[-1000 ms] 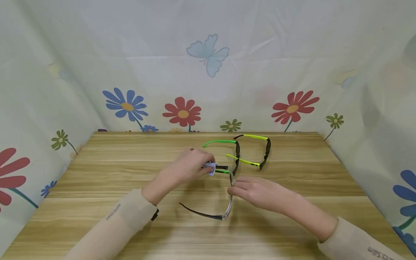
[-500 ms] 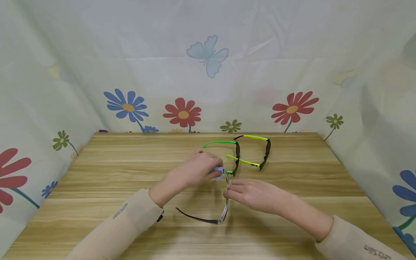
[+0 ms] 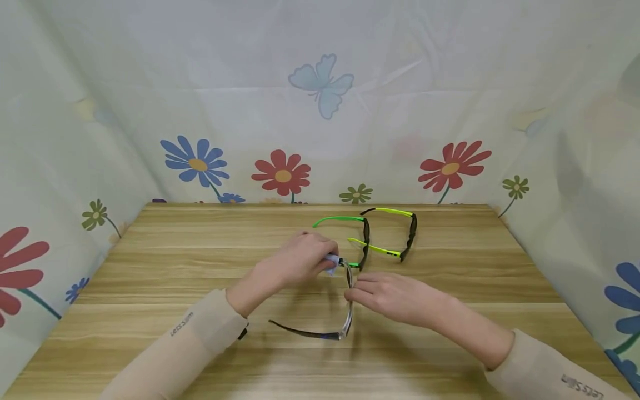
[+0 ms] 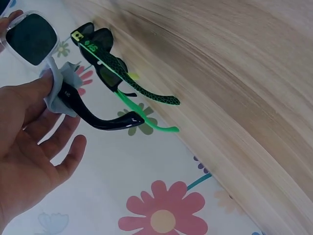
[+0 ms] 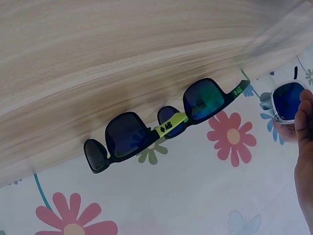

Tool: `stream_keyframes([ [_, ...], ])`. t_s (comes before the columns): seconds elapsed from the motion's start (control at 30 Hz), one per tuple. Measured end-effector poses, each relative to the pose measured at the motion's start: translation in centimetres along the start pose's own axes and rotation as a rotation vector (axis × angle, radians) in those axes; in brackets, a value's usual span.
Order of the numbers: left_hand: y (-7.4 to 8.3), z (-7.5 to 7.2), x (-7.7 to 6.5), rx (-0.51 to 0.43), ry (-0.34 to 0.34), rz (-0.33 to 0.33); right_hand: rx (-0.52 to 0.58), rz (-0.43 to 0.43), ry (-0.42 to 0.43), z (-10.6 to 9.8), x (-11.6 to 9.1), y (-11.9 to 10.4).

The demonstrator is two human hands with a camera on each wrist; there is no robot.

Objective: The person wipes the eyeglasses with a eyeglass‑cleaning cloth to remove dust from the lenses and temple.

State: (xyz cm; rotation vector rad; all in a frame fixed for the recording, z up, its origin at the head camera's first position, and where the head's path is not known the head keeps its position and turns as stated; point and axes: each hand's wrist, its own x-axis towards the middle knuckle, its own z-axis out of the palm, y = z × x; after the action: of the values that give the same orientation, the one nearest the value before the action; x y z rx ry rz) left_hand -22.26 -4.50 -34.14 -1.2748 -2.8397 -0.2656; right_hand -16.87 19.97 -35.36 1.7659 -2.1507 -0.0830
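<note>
Item: clear-framed sunglasses (image 3: 348, 311) with dark lenses and black temples, held just above the wooden tabletop (image 3: 165, 261) near its middle, front standing on edge and running toward the near edge. Left hand (image 3: 295, 261): thumb and fingers pinch a small pale blue cloth (image 3: 331, 263) round the far black temple, close to the hinge; in the left wrist view the cloth (image 4: 61, 90) wraps the temple just behind the lens, the remaining fingers loosely spread. Right hand (image 3: 387, 294): fingertips pinch the frame's front, at about its mid-length as far as the head view allows; the right wrist view shows the fingers on the rim of one blue-tinted lens (image 5: 287, 100). The near temple juts toward the left edge, free of both hands. Lying on the tabletop beyond the hands, toward the far edge: green-armed sunglasses (image 3: 350, 233) and, just beside them on the right, yellow-armed sunglasses (image 3: 395, 233), the two touching or nearly so. Change against a second ago: the held pair sits slightly nearer the left edge, and the cloth has travelled along the temple toward the hinge. Backdrop: flower-printed fabric (image 3: 320, 111) round three sides.
</note>
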Motion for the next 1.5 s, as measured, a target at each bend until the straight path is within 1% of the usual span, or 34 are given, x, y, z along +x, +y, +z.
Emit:
stream_keyframes([
  [0.23,-0.5,-0.2,-0.4,-0.008,0.01,-0.026,0.011,0.027,-0.029,-0.3,-0.2,0.1],
  [0.37,-0.9,-0.1,-0.8,-0.017,0.006,-0.047,0.01,0.03,-0.019,-0.4,-0.4,0.3],
  [0.57,-1.7,-0.1,-1.4,-0.015,0.02,-0.074,-0.003,0.024,-0.005,-0.5,-0.5,0.5],
  [0.93,-2.9,0.1,-2.4,-0.011,0.036,-0.082,0.013,0.03,-0.001,-0.6,-0.5,0.7],
  [1.13,-3.6,0.2,-3.2,-0.029,0.043,-0.126,-0.014,0.021,0.036,-0.6,-0.5,1.0],
  [1.23,-4.0,0.4,-3.5,-0.039,0.04,-0.141,-0.002,0.019,0.048,-0.4,-0.5,1.1],
  [1.5,-5.1,0.7,-4.7,-0.053,0.072,-0.141,0.024,0.035,0.052,-0.1,-0.5,1.2],
])
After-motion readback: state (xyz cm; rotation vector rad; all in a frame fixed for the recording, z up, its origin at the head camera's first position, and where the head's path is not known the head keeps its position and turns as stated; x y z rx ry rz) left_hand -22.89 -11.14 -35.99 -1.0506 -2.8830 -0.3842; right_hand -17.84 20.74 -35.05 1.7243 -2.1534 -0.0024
